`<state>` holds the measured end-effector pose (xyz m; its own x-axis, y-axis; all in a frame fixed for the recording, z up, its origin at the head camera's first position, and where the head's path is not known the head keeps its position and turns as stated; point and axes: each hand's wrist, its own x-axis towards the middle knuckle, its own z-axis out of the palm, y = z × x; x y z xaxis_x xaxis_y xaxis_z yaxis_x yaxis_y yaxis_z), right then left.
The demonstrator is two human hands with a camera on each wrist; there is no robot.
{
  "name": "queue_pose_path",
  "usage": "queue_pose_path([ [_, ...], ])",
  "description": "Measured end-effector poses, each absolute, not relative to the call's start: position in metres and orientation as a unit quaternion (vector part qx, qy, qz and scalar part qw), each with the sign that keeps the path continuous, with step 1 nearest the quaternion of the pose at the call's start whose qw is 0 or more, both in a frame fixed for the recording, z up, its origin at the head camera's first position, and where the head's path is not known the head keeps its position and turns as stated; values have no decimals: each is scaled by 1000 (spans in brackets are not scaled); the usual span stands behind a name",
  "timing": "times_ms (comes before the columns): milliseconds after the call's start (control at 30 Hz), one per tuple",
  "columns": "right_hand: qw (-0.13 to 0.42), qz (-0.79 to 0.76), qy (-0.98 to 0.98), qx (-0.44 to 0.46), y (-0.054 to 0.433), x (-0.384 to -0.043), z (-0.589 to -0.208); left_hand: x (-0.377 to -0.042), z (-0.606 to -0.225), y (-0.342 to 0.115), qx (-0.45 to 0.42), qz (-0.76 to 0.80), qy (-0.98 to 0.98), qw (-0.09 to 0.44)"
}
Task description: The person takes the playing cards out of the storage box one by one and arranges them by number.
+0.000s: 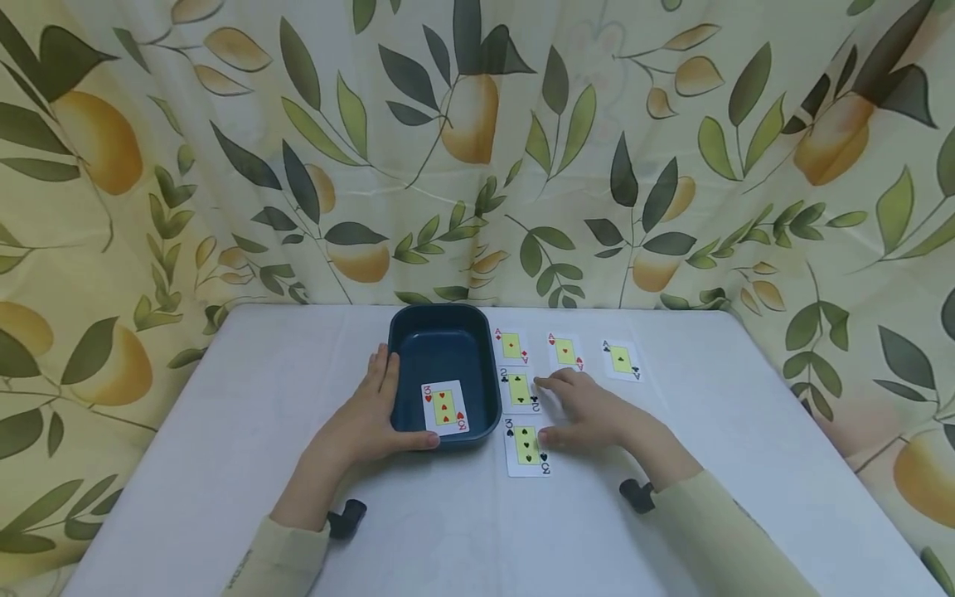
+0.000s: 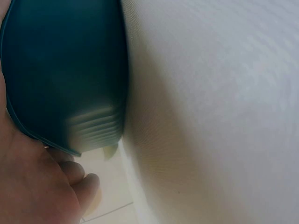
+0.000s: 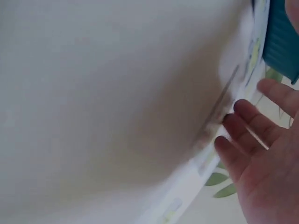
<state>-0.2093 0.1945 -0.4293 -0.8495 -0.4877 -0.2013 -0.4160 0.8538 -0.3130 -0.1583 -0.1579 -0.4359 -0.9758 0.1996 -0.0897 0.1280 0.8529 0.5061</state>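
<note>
A dark blue rectangular box (image 1: 448,319) stands open-topped on the table, with a red three of hearts card (image 1: 444,407) lying in it. My left hand (image 1: 369,419) rests against its near left corner, fingers along the left side and thumb along the front rim. To the right of the box, my right hand (image 1: 597,410) hovers low with fingers spread, its forefinger by a black two card (image 1: 518,390) and its thumb at the edge of a black three card (image 1: 525,448). Nothing is seen held in the right wrist view, where the hand (image 3: 261,154) looks loosely extended.
A row of aces runs along the back: two red aces, one (image 1: 511,347) beside the box and another (image 1: 564,351) further right, then a black ace (image 1: 622,360). White cloth covers the table (image 1: 462,531). A fruit-patterned curtain (image 1: 477,207) hangs behind its far edge.
</note>
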Motion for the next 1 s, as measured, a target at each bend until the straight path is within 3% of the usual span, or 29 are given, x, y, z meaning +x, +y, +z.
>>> queue_pose_path([
  [167, 88, -150, 950, -258, 172, -219, -405, -159, -437, -159, 86, 258, 960, 70],
  [333, 50, -157, 928, -333, 126, -220, -379, -159, -438, -159, 89, 257, 960, 69],
  [667, 154, 26, 898, -412, 51, -226, -395, -158, -436, -161, 105, 254, 959, 62],
  [1000, 149, 55, 894, -420, 33, -231, -409, -159, -438, -161, 110, 254, 959, 66],
])
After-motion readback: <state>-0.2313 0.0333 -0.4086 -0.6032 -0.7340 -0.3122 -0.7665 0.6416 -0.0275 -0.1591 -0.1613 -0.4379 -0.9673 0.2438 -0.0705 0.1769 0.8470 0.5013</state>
